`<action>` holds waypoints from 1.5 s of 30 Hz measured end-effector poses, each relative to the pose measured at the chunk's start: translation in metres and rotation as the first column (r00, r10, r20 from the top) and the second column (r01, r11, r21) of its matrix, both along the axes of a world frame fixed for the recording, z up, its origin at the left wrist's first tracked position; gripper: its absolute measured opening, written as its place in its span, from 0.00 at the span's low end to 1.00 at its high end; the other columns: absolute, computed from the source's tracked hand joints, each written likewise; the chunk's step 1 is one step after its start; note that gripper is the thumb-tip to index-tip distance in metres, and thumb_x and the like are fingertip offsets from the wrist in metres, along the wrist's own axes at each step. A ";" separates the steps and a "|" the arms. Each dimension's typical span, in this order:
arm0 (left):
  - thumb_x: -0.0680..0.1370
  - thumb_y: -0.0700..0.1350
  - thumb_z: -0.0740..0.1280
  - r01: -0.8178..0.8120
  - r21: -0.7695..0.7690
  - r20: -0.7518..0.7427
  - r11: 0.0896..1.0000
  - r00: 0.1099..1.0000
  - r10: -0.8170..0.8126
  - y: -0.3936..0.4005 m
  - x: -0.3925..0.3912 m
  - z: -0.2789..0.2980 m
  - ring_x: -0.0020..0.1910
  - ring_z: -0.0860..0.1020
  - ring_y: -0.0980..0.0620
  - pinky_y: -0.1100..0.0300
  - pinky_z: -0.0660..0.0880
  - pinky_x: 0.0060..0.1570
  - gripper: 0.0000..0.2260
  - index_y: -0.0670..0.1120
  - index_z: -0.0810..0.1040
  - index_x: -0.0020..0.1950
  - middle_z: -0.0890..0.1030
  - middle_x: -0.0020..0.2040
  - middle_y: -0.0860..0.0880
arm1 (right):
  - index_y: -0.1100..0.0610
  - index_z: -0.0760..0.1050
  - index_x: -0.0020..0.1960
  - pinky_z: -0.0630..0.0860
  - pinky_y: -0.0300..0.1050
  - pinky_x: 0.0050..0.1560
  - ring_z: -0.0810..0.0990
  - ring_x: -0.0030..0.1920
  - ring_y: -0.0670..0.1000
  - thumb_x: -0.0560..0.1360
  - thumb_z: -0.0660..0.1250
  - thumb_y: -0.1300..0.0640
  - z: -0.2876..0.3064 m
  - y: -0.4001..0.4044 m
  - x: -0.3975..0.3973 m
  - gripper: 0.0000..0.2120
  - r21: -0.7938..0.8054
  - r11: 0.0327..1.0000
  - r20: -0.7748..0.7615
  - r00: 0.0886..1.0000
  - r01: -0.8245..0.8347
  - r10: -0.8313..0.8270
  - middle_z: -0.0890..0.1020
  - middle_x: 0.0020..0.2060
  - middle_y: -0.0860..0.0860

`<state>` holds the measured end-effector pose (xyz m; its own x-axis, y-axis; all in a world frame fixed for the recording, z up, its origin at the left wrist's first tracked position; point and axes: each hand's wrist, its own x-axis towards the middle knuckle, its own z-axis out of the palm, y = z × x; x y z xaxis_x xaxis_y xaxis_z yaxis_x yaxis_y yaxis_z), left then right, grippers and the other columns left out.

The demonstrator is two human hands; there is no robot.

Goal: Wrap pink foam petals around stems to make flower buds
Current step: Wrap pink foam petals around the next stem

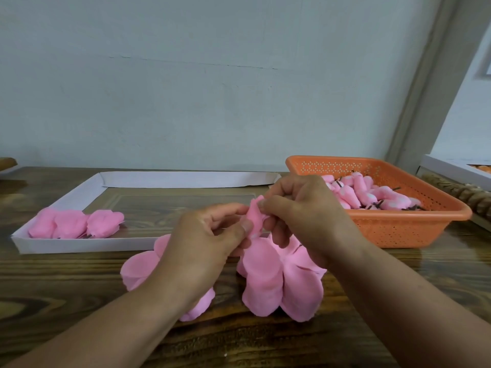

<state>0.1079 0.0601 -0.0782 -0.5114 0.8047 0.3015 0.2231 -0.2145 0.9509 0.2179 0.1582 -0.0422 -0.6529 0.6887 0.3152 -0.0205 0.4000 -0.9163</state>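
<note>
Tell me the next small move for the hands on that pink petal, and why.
Probably keep rolling the petal tighter. Both the left hand and the right hand pinch it above the loose petals, and it looks only partly curled, unlike the finished buds in the orange basket.

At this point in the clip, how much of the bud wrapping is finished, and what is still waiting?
Done: three wrapped pink foam buds lie in the shallow white cardboard tray. In hand: the left hand and right hand pinch a pink petal being rolled; its stem is hidden. Left: loose pink foam petals on the wooden table, and many pink bud cores with dark stems in the orange perforated plastic basket.
</note>
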 end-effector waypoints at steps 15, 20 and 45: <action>0.77 0.41 0.64 0.241 -0.157 0.243 0.958 0.949 -0.199 -0.003 -0.001 0.008 0.27 0.72 0.57 0.69 0.71 0.27 0.08 0.43 0.84 0.49 0.76 0.30 0.49 | 0.65 0.75 0.37 0.65 0.34 0.21 0.70 0.18 0.47 0.74 0.66 0.66 -0.001 0.004 0.003 0.07 -0.087 0.982 0.088 0.980 -0.170 0.177 0.76 0.22 0.53; 0.69 0.51 0.67 0.287 -0.159 0.276 0.944 0.931 -0.237 -0.004 -0.004 0.012 0.28 0.69 0.58 0.68 0.69 0.26 0.10 0.48 0.85 0.39 0.74 0.31 0.50 | 0.69 0.78 0.44 0.72 0.37 0.25 0.75 0.25 0.50 0.69 0.62 0.74 0.005 0.013 0.011 0.08 -0.152 0.937 0.123 0.934 -0.315 0.334 0.79 0.32 0.62; 0.69 0.45 0.67 0.490 -0.098 0.612 0.866 0.716 -0.336 -0.003 -0.028 0.018 0.29 0.68 0.56 0.68 0.67 0.24 0.10 0.39 0.78 0.43 0.71 0.35 0.47 | 0.49 0.76 0.51 0.74 0.42 0.50 0.77 0.54 0.44 0.66 0.66 0.77 0.007 0.022 0.017 0.25 0.346 0.898 0.200 0.956 -0.273 0.214 0.78 0.54 0.46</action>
<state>0.0797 0.0574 -0.0600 -0.1222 0.9803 -0.1553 -0.4180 0.0911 0.9039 0.2352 0.1798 -0.0352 -0.8455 0.3572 0.3969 -0.0323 0.7077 -0.7057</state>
